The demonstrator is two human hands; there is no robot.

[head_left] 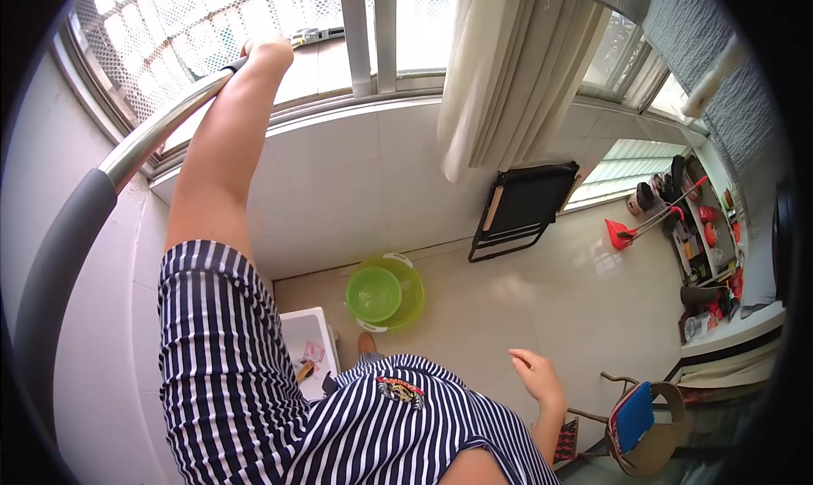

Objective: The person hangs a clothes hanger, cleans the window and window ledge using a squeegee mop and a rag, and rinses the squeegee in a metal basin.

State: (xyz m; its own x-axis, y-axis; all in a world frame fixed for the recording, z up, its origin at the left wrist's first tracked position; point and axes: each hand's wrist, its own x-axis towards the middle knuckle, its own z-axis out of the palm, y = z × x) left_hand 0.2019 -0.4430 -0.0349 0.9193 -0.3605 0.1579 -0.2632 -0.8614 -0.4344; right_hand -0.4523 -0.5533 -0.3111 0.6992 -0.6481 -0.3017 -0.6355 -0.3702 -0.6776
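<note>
My left hand (268,49) is stretched up to the window at the top left, beside the far end of a curved metal bar (165,116) with grey grips. Its fingers are mostly hidden, so what it holds cannot be made out. Just beyond it, a grey metal piece (318,36) lies by the window frame. My right hand (538,376) hangs low over the floor at the lower right, its fingers loosely bent and apart, with nothing visible in them.
Green basins (373,294) stand near a white tub (309,341). A folded black chair (529,201) leans on the wall beside a cream curtain (500,70). A red dustpan (618,234), a shelf and a round chair with a blue item (634,417) are on the right.
</note>
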